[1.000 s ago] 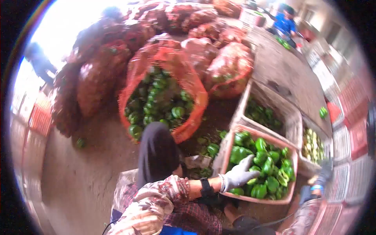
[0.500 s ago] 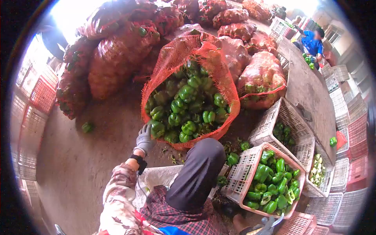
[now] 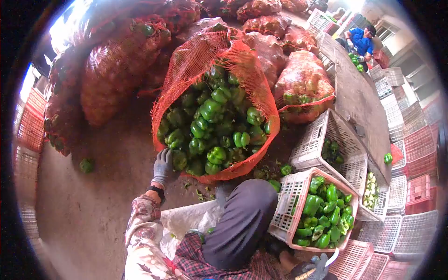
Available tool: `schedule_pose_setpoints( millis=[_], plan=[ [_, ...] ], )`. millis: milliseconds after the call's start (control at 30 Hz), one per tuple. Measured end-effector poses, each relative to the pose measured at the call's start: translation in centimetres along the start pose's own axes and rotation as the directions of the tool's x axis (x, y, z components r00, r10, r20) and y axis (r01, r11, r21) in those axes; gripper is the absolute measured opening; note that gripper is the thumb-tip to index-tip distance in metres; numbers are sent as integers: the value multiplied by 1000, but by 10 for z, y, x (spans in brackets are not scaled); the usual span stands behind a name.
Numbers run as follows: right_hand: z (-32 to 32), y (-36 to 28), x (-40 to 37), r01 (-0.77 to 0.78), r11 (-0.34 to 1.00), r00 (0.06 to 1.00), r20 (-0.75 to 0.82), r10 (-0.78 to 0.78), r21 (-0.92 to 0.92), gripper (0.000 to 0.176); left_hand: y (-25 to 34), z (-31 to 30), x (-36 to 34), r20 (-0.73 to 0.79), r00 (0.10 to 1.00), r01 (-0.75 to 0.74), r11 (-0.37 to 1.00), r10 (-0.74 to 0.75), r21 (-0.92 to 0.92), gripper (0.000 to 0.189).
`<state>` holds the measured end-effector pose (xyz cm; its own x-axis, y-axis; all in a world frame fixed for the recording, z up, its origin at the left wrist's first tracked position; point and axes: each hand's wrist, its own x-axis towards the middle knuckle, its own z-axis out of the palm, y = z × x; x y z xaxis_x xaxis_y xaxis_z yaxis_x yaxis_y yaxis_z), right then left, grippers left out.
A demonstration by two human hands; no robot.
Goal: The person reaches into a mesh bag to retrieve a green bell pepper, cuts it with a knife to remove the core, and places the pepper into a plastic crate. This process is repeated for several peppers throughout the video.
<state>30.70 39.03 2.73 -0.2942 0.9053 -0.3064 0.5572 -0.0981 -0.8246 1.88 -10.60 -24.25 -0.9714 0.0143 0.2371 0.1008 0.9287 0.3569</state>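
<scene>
My left hand [image 3: 163, 167], in a grey glove, reaches to the lower left rim of a red mesh sack [image 3: 271, 135]. Its fingers lie stretched against a green bell pepper [image 3: 179, 160] at the sack's mouth, not visibly closed round it. More green bell peppers [image 3: 211, 110] fill the open sack. Low in the view, my right hand [image 3: 318, 267], also gloved, is closed on a knife [image 3: 333, 257] with a pale curved blade. Just above that hand stands a tilted crate [image 3: 283, 215] of green peppers, some of them split or cut.
Full mesh sacks [image 3: 119, 70] are piled behind and to the left. A second crate [image 3: 305, 151] with peppers and a crate [image 3: 383, 205] of pale pieces stand at the right. Stacked crates [image 3: 416, 193] line that side. A person in blue [image 3: 361, 41] sits at the far right.
The view has shifted, so the sack and crates sit further left. My left hand stays at the same pepper, its fingers slightly more bent. My right hand shows more fully with the knife.
</scene>
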Motion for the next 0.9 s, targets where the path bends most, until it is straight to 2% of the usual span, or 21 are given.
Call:
schedule_pose_setpoints(
  millis=[133, 167, 267, 400, 433, 533, 567, 600, 633, 667, 700, 733, 833, 867, 900],
  plan=[
    [7, -4, -9, 6, 1000, 999, 33, -7, 30, 48, 22, -24, 6, 59, 986, 160, 987, -158, -28, 84],
    [6, -4, -9, 12, 999, 999, 41, -14, 39, 47, 15, -13, 8, 70, 987, 147, 989, -145, -22, 87],
    [1, -6, -13, 28, 997, 998, 45, -31, 65, 47, 13, 24, 1, -88, 996, 24, 991, -12, 130, 89],
    [-2, -4, -22, 15, 997, 999, 33, -17, 72, 46, 37, 17, 4, -134, 991, 26, 991, -8, 129, 87],
    [-3, -4, -24, 13, 997, 999, 31, -15, 73, 46, 38, 18, 7, -161, 987, 42, 995, -26, 94, 86],
    [-5, -4, -29, 19, 997, 997, 69, -23, 69, 45, 42, 6, 10, -115, 983, 125, 983, -140, -132, 88],
    [-5, -4, -31, 24, 998, 995, 94, -30, 61, 45, 56, -12, 12, -109, 973, 188, 973, -203, -134, 84],
    [-4, -4, -32, 25, 998, 992, 124, -32, 55, 44, 64, -23, 15, -56, 956, 231, 860, -287, -456, 82],
    [-3, -1, -31, 30, 998, 987, 155, -37, 49, 44, 71, -33, 18, 21, 937, 256, 642, -350, -723, 81],
    [-5, 2, -31, 39, 998, 980, 194, -48, 50, 44, 81, -49, 18, 103, 918, 248, 351, -383, -903, 79],
    [-4, 5, -29, 52, 997, 973, 224, -62, 50, 43, 101, -79, 21, 208, 932, 248, 102, -296, -963, 73],
    [-5, 7, -26, 69, 996, 964, 253, -80, 52, 43, 127, -117, 22, 224, 968, 202, -173, -114, -964, 63],
    [-12, 25, 11, 159, 958, 886, 393, -245, 238, 37, 178, -164, 23, 259, 957, 287, -518, 127, -805, 66],
    [-10, 15, 5, 218, 939, 877, 368, -309, 268, 41, 213, -200, 17, 246, 949, 316, -634, 198, -706, 70],
    [-1, -8, -11, 277, 915, 866, 335, -370, 294, 45, 235, -213, 18, 256, 936, 352, -665, 241, -658, 78]
  ],
)
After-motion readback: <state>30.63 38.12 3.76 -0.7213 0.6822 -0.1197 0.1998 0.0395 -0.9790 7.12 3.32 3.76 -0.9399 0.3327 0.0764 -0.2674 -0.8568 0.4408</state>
